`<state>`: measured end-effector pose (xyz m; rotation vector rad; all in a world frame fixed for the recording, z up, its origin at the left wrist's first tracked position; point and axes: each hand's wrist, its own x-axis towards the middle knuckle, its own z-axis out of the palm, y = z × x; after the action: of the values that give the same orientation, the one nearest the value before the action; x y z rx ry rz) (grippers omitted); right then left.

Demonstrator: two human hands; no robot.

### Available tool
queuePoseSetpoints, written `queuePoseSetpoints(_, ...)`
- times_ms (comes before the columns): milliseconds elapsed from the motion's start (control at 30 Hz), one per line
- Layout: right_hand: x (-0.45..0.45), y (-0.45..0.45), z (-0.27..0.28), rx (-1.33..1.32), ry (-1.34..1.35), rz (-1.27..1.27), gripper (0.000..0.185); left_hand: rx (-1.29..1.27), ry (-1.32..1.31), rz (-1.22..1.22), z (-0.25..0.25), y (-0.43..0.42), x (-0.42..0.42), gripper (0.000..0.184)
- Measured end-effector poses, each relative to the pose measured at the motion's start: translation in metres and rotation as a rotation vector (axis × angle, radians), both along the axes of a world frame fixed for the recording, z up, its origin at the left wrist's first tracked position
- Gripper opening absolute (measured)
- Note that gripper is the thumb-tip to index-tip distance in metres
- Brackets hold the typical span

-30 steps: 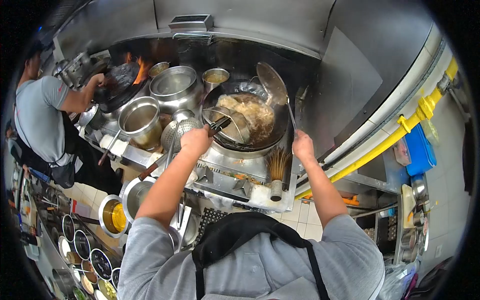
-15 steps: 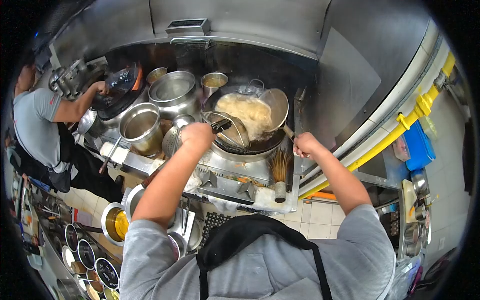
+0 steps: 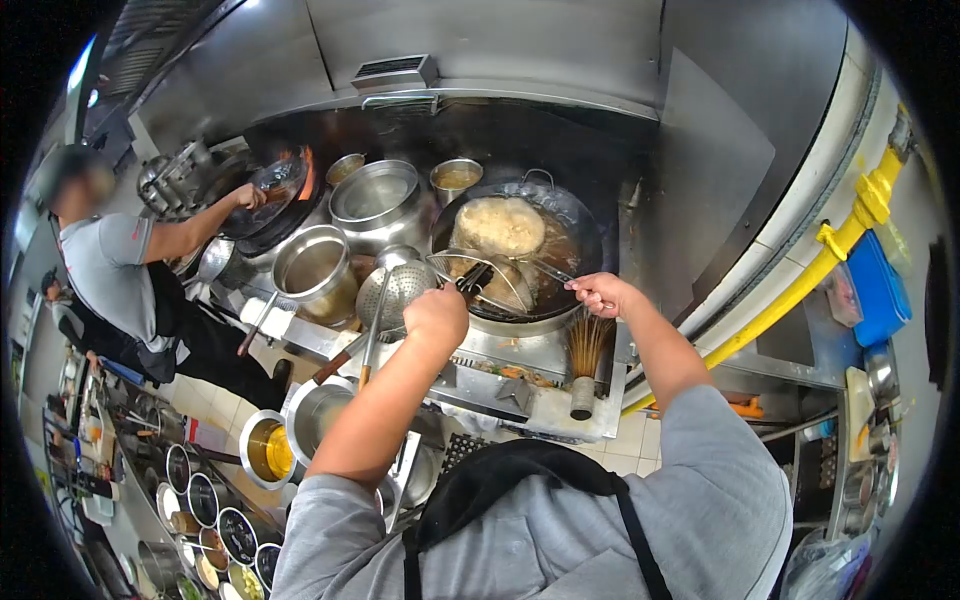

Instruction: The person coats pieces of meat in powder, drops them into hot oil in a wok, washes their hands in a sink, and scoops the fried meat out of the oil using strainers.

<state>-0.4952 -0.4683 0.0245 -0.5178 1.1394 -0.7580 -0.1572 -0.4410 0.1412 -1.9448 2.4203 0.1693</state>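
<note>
My left hand [image 3: 437,312] is closed around the black handles of a wire basket [image 3: 510,287] that sits low in the near side of the wok [image 3: 598,240]. Something pale brown shows within its wire frame. In my right hand [image 3: 606,294] is the metal handle of a skimmer [image 3: 553,271], reaching into the wok from the right. The skimmer's head is hidden by the food and oil. A round mass of golden, bubbling food [image 3: 498,226] lies behind the wire basket, in dark oil.
Left of the wok stand a perforated ladle [image 3: 398,296], steel pots [image 3: 316,262] and a lidded-looking pot [image 3: 374,194]. A bamboo brush [image 3: 584,365] rests at the stove's front right. Another person [image 3: 125,245] works a flaming wok [image 3: 275,200]. Yellow pipe [image 3: 790,300] runs along the right.
The skimmer's mesh head, tilted up at the wok's right side before, has gone down into the wok. The food has gathered into a rounder mass. The view has shifted.
</note>
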Motion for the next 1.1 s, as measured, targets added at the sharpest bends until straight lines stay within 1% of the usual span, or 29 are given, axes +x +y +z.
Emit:
queuePoseSetpoints(33,0.003,0.0,-0.004,-0.018,-0.01,-0.027,0.014,0.022,-0.012,-0.031,-0.004,0.001,0.001,0.028)
queuePoseSetpoints(200,0.015,0.009,-0.001,-0.09,-0.04,-0.105,0.012,0.009,-0.004,0.015,-0.015,0.009,-0.006,0.033)
queuePoseSetpoints(267,0.016,0.016,0.007,-0.133,0.02,-0.16,0.011,0.019,0.005,0.041,-0.024,0.006,-0.006,0.036)
queuePoseSetpoints(333,0.013,0.022,0.013,-0.126,0.013,-0.167,0.01,-0.016,-0.027,-0.001,-0.035,0.004,-0.002,0.038)
queuePoseSetpoints(367,0.009,0.025,0.014,-0.146,0.036,-0.165,0.009,-0.009,-0.03,0.015,-0.034,0.004,-0.002,0.042)
queuePoseSetpoints(467,0.001,0.035,0.019,-0.181,0.08,-0.173,0.006,0.023,-0.008,-0.015,-0.034,0.008,-0.001,0.044)
queuePoseSetpoints(500,0.0,0.038,0.021,-0.196,0.096,-0.18,0.005,0.025,-0.01,-0.022,-0.038,0.007,0.0,0.05)
queuePoseSetpoints(600,-0.003,0.046,0.03,-0.192,0.128,-0.192,0.004,-0.013,0.005,-0.033,-0.056,0.006,0.005,0.049)
queuePoseSetpoints(733,-0.004,0.046,0.039,-0.212,0.191,-0.167,0.009,-0.034,0.035,-0.025,-0.079,0.0,0.013,0.048)
queuePoseSetpoints(800,0.0,0.046,0.046,-0.192,0.177,-0.151,0.012,-0.073,0.053,-0.042,-0.084,0.002,0.012,0.046)
queuePoseSetpoints(867,0.008,0.045,0.052,-0.212,0.173,-0.15,0.015,-0.049,0.096,-0.003,-0.094,0.002,0.012,0.047)
queuePoseSetpoints(933,0.02,0.042,0.058,-0.227,0.196,-0.111,0.016,-0.096,0.143,-0.024,-0.109,-0.001,0.012,0.053)
queuePoseSetpoints(1100,0.068,0.038,0.104,-0.254,0.281,-0.04,0.018,-0.053,0.2,0.014,-0.107,0.004,0.004,0.051)
